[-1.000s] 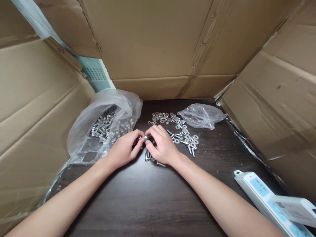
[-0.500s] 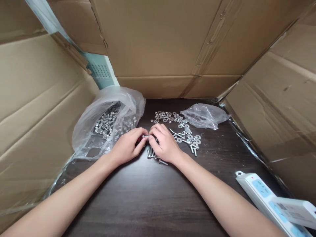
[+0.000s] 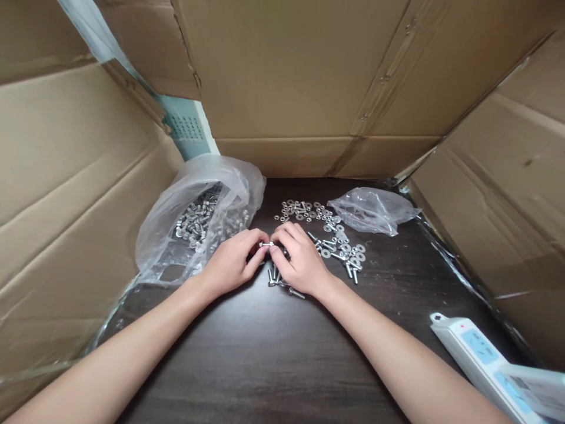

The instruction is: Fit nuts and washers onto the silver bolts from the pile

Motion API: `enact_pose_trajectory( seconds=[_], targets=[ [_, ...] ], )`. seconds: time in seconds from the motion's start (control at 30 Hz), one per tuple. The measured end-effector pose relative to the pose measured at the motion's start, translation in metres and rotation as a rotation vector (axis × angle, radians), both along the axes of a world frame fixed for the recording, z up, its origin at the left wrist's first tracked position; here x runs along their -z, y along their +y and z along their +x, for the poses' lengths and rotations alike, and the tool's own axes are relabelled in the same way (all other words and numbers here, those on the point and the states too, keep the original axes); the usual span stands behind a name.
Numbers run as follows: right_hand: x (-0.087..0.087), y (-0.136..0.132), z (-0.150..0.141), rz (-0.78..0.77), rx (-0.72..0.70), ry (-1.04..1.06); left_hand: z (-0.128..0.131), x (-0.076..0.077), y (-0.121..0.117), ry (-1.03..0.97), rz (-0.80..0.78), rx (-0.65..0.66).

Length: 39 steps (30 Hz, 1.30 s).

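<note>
Between my fingertips, a small silver bolt lies roughly level. My left hand pinches its left end between thumb and forefinger. At the bolt's right end sits a bright nut, held by the thumb and finger of my right hand. Just below my right hand, several loose bolts lie on the dark table, some partly hidden by it. Beyond and to the right of that hand spread loose washers, nuts and more bolts.
A clear plastic bag full of bolts stands open at the left. A flatter clear bag lies at the back right. Cardboard walls enclose the dark table. A white power strip sits front right.
The whole view has shifted, so everything appears slightly farther right. My hands stay together on the bolt, with the right fingers shifting slightly around the nut.
</note>
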State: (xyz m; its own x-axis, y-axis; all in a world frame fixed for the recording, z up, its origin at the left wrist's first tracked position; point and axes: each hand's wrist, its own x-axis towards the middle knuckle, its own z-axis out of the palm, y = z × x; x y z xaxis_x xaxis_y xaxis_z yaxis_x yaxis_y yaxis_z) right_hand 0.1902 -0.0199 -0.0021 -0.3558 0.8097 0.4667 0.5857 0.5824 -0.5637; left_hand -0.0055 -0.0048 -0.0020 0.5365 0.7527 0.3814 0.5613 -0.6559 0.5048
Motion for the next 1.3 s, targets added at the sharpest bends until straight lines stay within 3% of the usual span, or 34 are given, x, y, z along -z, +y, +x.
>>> enact_pose_trajectory(
  seconds=[0.3,0.93,1.3],
  targets=[
    [0.0009,0.0021,-0.0005,0.016,0.003,-0.070,0.0010,0.0016,0.0001,-0.032,0.001,0.004],
    [-0.0007,0.0001,0.0014,-0.068,-0.022,0.003,-0.0004,0.0013,0.0002,-0.136,-0.095,0.020],
    [0.0040,0.0029,0.0002,-0.008,-0.004,-0.053,-0.0004,-0.0028,-0.0019,-0.116,-0.060,0.037]
  ],
)
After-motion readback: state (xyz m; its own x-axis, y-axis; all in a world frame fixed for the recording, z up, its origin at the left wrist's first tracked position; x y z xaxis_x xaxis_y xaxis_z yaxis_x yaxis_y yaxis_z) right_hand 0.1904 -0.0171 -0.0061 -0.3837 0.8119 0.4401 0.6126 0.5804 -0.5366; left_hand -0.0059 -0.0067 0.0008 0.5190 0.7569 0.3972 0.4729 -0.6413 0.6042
